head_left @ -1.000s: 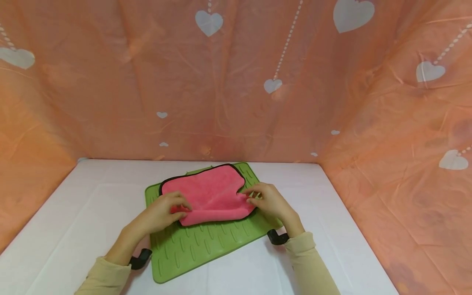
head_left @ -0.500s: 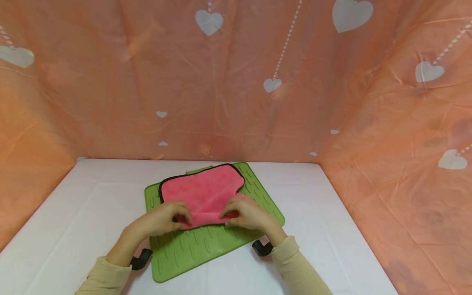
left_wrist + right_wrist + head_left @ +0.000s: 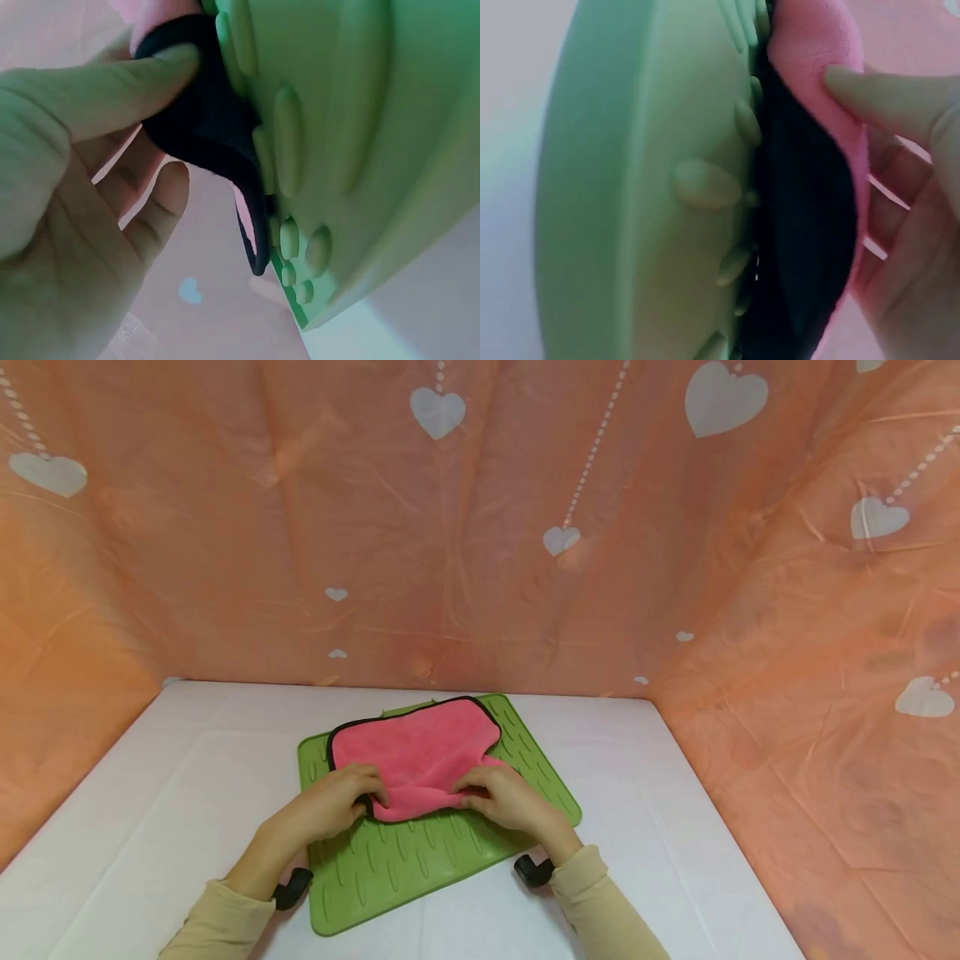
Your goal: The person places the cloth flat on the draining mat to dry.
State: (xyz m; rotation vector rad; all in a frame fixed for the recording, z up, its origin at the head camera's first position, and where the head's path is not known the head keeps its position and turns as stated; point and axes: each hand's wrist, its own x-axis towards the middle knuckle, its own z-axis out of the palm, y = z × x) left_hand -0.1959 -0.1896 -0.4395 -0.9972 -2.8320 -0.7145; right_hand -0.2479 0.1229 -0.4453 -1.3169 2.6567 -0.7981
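The left hand (image 3: 330, 802) pinches the near left part of a pink cloth (image 3: 416, 747); in the left wrist view its thumb presses on the cloth's black edge, with the other fingers behind and slightly spread. The right hand (image 3: 510, 797) pinches the near edge of the same cloth to the right of the left hand, its thumb on the pink face and its fingers bent. The two hands are apart, with a puckered strip of cloth running between them. Most of the cloth lies beyond both hands, pink side up with a black border, and its right side bends inward just beyond the right hand. Near the right hand, the cloth's dark underside shows, partly raised.

Under the cloth and both hands is a green mat (image 3: 405, 864) with raised ridges, set at a slant; it reaches nearer the person than the hands do, and one corner sticks out to the right of the right hand. The mat lies on a white table (image 3: 675, 827). Behind each hand is a rolled beige sleeve (image 3: 225, 914). Well beyond the hands hangs an orange curtain (image 3: 450, 560) with white hearts (image 3: 438, 412).
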